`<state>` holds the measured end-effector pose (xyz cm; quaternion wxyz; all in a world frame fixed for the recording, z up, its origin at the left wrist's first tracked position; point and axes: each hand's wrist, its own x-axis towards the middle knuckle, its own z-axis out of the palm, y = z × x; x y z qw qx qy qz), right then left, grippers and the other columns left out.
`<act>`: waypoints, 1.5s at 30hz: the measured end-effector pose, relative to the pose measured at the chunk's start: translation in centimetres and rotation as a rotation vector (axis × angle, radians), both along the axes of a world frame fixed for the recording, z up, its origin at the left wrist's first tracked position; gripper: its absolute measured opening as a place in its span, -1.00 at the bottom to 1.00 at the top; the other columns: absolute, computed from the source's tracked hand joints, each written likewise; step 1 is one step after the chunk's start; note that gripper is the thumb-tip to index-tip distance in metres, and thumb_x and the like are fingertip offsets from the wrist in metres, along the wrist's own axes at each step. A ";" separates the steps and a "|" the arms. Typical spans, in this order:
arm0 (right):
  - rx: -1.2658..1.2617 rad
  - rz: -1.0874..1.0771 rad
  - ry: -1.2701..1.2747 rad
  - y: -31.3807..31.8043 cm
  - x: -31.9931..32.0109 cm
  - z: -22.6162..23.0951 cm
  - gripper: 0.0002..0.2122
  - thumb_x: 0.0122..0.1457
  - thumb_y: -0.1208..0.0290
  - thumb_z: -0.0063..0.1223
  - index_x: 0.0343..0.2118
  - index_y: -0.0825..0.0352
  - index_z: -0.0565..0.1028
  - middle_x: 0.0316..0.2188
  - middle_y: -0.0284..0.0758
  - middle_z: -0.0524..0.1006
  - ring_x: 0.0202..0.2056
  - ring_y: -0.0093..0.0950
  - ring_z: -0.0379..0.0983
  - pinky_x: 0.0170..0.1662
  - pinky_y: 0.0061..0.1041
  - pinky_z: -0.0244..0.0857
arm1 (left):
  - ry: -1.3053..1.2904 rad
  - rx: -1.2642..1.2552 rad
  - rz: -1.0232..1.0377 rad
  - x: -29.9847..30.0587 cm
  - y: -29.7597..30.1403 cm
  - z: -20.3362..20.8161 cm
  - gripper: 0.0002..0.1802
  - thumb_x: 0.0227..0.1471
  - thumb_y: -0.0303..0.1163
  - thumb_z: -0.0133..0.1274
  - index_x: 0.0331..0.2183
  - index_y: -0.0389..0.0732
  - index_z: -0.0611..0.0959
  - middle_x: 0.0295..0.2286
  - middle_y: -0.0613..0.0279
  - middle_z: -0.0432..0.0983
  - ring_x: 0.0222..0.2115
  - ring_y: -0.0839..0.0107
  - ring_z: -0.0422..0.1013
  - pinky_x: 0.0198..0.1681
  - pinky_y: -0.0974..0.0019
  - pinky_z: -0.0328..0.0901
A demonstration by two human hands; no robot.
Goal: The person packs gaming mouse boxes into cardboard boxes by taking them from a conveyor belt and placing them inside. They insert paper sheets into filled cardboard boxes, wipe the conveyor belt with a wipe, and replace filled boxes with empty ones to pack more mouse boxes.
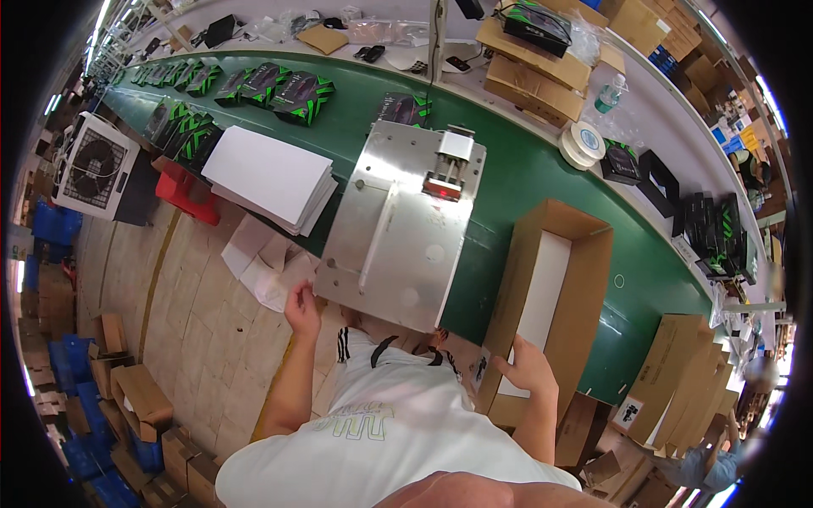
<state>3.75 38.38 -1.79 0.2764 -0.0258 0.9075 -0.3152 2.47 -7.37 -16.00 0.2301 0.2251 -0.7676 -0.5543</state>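
My left hand (302,312) is beside the near left corner of a metal plate fixture (396,254), fingers loosely bent and apart, with nothing visible in them. Crumpled white sheets (269,269) hang right behind it. My right hand (530,369) is over the near end of a long open cardboard box (584,288), thumb spread from the fingers; whether it touches the box wall I cannot tell. A white sheet or panel (542,292) lies inside the box. The fixture carries a small clamp-like head (453,152) with a red light at its far right.
A stack of white sheets (275,173) sits left of the fixture on the green bench (500,182). Black-and-green packages (301,95) line the far side. White spools (582,144) stand farther right, more cardboard boxes (669,364) at right. A red stool (184,193) and a fan unit (95,161) are left.
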 end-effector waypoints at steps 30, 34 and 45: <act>0.569 -0.830 0.818 -28.2 -9.5 4.1 -0.78 0.15 0.51 0.02 -0.14 0.40 0.49 -0.03 -0.14 0.48 0.01 -0.25 0.38 0.09 -0.33 0.24 | -0.457 -1.178 -1.146 -57.6 5.0 0.9 0.39 -0.49 0.10 0.47 0.25 -0.29 0.09 0.12 -0.19 0.22 0.18 -0.05 0.14 0.21 -0.03 0.06; 0.413 -0.915 0.794 -27.3 -9.4 4.0 -0.79 0.07 0.49 0.08 -0.20 0.38 0.51 -0.01 -0.14 0.48 0.04 -0.18 0.33 0.11 -0.28 0.20 | -0.126 -1.224 -0.954 -53.6 4.0 1.1 0.30 -0.52 0.10 0.47 0.16 -0.39 0.23 -0.09 -0.08 0.37 0.00 0.04 0.30 0.12 0.01 0.14; 0.297 -0.903 0.846 -26.9 -8.9 4.0 -0.86 0.00 0.54 0.10 -0.33 0.35 0.54 -0.04 -0.14 0.50 -0.01 -0.16 0.37 0.07 -0.27 0.22 | -0.355 -0.517 -1.039 -53.5 -2.5 -4.7 0.00 -0.41 -0.11 0.44 0.12 -0.05 0.35 0.04 -0.11 0.28 0.07 -0.05 0.26 0.13 0.06 0.25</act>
